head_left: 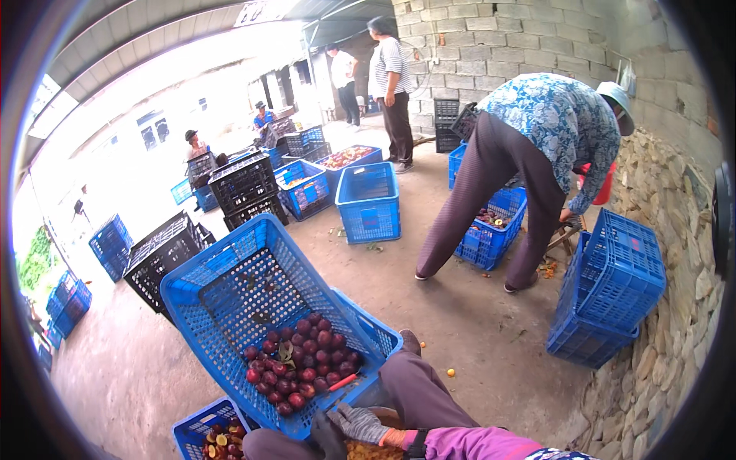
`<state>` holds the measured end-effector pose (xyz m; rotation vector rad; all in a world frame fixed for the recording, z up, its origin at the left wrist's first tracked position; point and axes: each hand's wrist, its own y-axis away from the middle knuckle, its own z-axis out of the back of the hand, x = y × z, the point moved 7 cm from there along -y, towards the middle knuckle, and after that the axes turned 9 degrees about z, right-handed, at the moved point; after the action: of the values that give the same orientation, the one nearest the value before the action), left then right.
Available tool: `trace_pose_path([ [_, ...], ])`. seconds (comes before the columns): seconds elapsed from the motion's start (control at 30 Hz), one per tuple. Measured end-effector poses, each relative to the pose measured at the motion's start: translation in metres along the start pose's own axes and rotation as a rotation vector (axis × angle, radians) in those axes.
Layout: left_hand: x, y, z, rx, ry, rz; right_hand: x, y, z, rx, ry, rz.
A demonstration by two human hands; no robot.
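A blue plastic crate (pixel 218 337) stands tilted toward me at my knees. Dark red plums (pixel 299 368) are heaped at its near end, with a leaf among them. A red-handled tool (pixel 343 382), its other end unclear, lies on the plums by the near rim. My right hand (pixel 362 424), in a grey glove with an orange cuff, is closed against my left hand (pixel 328 437) just below that rim. Whatever its fingers grip is hidden. My left hand wears a dark glove, and its fingers do not show clearly. Yellow-orange pieces (pixel 374 450) lie beneath my right hand.
At lower left, another blue crate (pixel 188 433) holds cut fruit. Stacked blue crates (pixel 606 291) stand by the stone wall (pixel 644 383) at right. A person in a patterned shirt (pixel 548 115) bends over a fruit crate (pixel 498 230). Black crates (pixel 244 184) stand farther off.
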<state>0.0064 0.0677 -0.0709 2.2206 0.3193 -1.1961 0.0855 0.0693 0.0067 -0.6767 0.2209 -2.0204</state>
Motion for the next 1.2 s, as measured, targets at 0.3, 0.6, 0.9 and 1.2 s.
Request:
trace_pose_path([
  [0.3,-0.053,0.036,-0.020,-0.102,-0.113,0.006,-0.029,0.007,-0.021,-0.056,-0.111,-0.216],
  [0.6,-0.034,0.025,0.002,-0.212,-0.218,-0.144,-0.015,0.003,-0.005,-0.052,0.111,-0.101],
  [0.9,0.014,-0.009,-0.030,-0.150,-0.649,-0.335,-0.069,0.026,-0.102,0.033,-0.852,-0.640],
  [1.2,0.013,0.001,-0.057,-0.063,-1.064,-0.483,-0.052,0.052,-0.137,0.022,-1.864,-1.132],
])
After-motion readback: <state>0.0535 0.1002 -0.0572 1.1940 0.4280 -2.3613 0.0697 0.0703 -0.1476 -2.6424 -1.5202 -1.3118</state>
